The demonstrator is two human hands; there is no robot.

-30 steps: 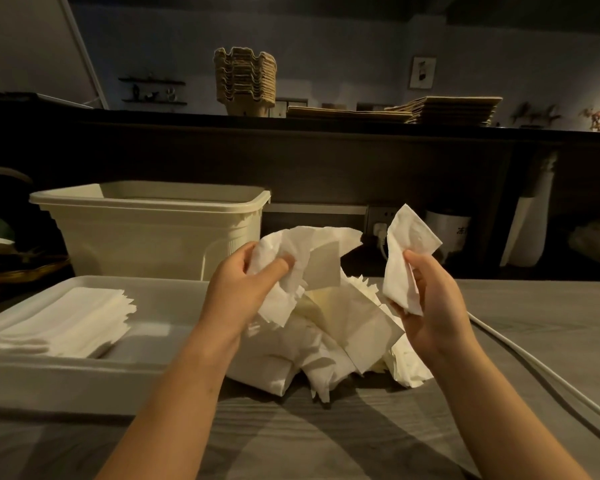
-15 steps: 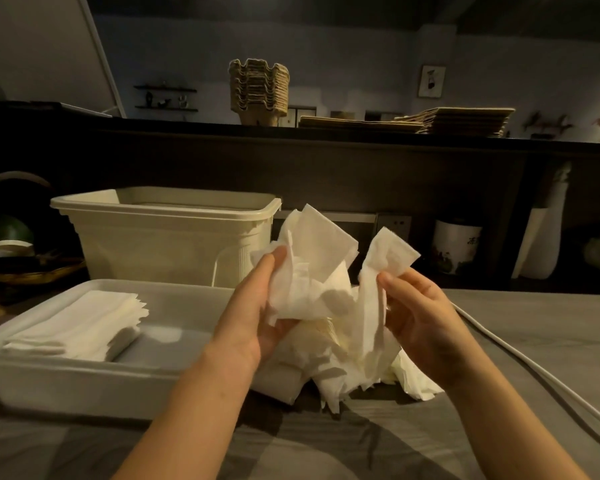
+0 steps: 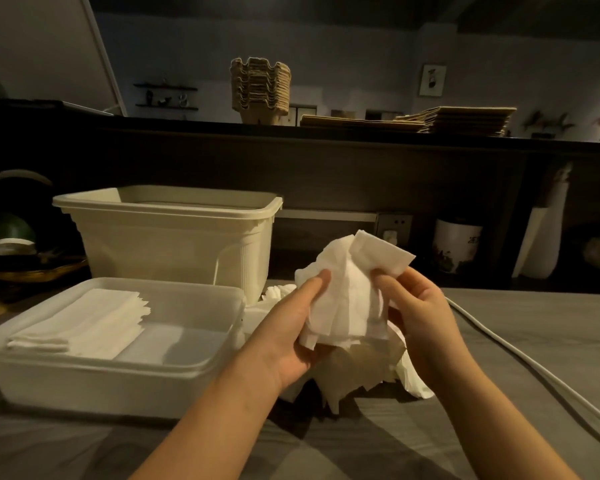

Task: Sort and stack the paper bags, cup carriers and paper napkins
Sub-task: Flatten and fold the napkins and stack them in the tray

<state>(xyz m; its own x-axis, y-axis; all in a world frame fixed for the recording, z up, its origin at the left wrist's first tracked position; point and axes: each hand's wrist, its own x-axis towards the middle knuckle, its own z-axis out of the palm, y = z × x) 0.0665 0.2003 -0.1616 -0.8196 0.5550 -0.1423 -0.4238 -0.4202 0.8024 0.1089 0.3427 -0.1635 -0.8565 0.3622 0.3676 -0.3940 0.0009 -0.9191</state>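
Left hand point(image 3: 291, 341) and right hand point(image 3: 420, 313) both pinch crumpled paper napkins point(image 3: 347, 299) above the loose pile point(image 3: 354, 372) on the table point(image 3: 499, 341), seemingly to straighten them for the tray's stack point(image 3: 84, 320)

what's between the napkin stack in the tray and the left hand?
Head view: from the napkin stack, bare floor and right rim of the tray, then an edge of the loose napkin pile before the left hand.
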